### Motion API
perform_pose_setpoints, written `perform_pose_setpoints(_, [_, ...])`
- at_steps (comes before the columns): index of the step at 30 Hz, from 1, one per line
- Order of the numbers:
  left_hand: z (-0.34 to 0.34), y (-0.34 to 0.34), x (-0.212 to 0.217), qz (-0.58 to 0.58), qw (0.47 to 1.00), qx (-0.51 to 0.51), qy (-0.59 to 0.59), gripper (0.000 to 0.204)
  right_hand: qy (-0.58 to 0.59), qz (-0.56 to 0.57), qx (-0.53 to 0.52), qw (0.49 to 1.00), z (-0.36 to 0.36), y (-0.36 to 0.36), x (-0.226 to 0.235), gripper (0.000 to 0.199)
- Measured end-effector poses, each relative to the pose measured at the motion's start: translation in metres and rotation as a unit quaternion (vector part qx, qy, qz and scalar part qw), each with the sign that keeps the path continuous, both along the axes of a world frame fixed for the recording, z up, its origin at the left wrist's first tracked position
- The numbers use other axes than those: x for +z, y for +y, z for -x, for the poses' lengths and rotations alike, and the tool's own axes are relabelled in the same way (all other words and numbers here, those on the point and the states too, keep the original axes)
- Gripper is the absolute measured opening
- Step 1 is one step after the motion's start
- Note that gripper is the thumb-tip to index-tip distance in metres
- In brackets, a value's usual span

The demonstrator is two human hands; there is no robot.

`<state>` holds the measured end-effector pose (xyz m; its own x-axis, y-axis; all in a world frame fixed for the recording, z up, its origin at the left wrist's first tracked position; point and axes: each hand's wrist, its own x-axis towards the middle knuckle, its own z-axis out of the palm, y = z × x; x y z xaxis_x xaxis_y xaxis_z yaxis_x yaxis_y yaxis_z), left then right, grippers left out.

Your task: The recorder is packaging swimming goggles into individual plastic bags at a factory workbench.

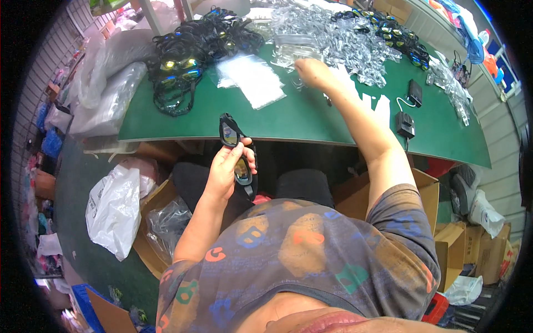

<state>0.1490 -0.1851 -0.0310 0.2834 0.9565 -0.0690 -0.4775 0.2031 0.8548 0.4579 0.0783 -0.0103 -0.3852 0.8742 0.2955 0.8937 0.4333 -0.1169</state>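
Black-framed goggles [229, 133] with mirrored lenses hang, tilted nearly upright, at the near edge of the green table [205, 125], pinched between thumb and fingers of the left hand [229, 164] around the middle, one lens above the grip and one below. That hold looks sound: thumb and fingers seem best placed on the bridge and rims, since a fingertip slid onto a lens would probably smear it, and the loose strap [254, 186] beneath the table's near edge could snag there if it swung. Farther in, left of the table's middle, flat clear plastic sleeves [252, 80] lie overlapped; thin film like this would likely part more easily if lifted by one corner. The right hand [312, 73] reaches over the table's middle with its fingers curled at the near border of clear plastic pieces [355, 41]; whether they have closed on one cannot be told. Taking a single piece by its edge should disturb that tangle least. Toward the table's far left side sits a heap of black goggles [205, 33], straps intertwined, so the reaching forearm would do well to pass clear of it.
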Motion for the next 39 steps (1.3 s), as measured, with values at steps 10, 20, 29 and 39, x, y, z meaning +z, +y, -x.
perform_pose_setpoints(10, [-0.002,0.02,0.004,0.014,0.997,0.043,-0.064,0.055,0.33,0.176,0.187,0.908,0.097,-0.215,0.043,0.029])
perform_pose_setpoints(20, [-0.02,0.009,-0.012,-0.147,0.979,0.094,0.106,0.051,0.325,0.034,0.172,0.929,0.124,-0.225,0.023,0.043])
perform_pose_setpoints(29, [0.005,-0.015,0.029,-0.327,0.84,0.023,0.432,0.036,0.42,0.216,0.278,0.836,0.09,-0.22,0.006,0.062])
perform_pose_setpoints(39, [0.044,0.001,-0.006,-0.283,0.709,0.15,0.628,0.041,0.306,0.229,0.25,0.89,0.013,-0.234,0.016,0.026])
